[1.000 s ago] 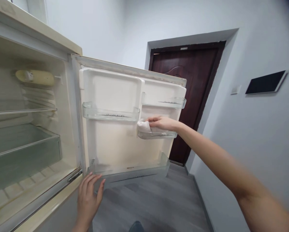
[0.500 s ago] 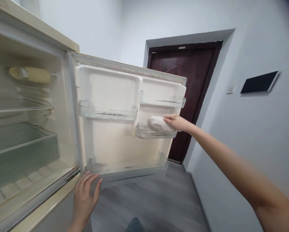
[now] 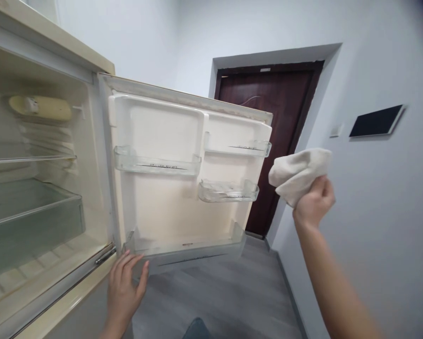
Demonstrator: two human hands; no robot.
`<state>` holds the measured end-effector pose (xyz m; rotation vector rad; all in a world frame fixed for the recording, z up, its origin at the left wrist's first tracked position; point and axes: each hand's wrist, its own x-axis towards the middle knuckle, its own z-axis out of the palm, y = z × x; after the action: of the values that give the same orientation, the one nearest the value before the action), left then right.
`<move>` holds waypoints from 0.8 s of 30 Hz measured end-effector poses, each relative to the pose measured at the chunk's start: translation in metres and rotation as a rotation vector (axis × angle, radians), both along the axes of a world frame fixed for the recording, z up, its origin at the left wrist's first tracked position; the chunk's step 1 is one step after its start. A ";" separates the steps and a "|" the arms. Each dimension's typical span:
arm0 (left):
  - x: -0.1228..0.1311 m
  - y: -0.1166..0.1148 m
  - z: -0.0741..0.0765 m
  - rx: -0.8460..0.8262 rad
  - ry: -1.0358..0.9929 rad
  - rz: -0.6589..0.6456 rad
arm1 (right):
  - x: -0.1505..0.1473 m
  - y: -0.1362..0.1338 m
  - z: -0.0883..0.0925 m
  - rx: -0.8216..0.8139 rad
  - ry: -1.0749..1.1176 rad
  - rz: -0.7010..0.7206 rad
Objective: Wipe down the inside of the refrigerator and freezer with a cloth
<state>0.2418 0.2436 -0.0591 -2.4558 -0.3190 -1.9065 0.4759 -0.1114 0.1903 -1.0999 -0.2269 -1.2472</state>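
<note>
A folded white cloth (image 3: pixel 298 175) is gripped in my right hand (image 3: pixel 313 200), raised in the air to the right of the refrigerator door (image 3: pixel 172 202). My left hand (image 3: pixel 125 282) is by the door's lower hinge-side corner, its fingers apart and curved near the end of the clear bottom door shelf (image 3: pixel 197 258). Whether those fingertips touch the shelf I cannot tell. On the wide-open door are more clear shelves: one on the left (image 3: pixel 158 164), an upper right one (image 3: pixel 245 148) and a lower right one (image 3: pixel 229 193).
At the left is the refrigerator's interior, with a glass shelf (image 3: pixel 31 159), a clear drawer (image 3: pixel 38 230) and a yellowish lamp cover (image 3: pixel 52 108). A dark red room door (image 3: pixel 268 99) stands behind. A black panel (image 3: pixel 377 121) and a switch (image 3: pixel 336 131) are on the right wall.
My right hand has lifted the cloth off the lower right door shelf and moved it to the right, clear of the door. My left hand has stayed in place.
</note>
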 end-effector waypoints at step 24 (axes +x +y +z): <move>0.001 -0.001 -0.002 -0.085 0.032 -0.053 | -0.031 0.152 -0.094 -0.483 0.072 -0.073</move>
<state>0.2426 0.2421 -0.0610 -2.5705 -0.3447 -1.9094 0.4453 0.0404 0.0959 -1.5757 -0.4527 -1.2472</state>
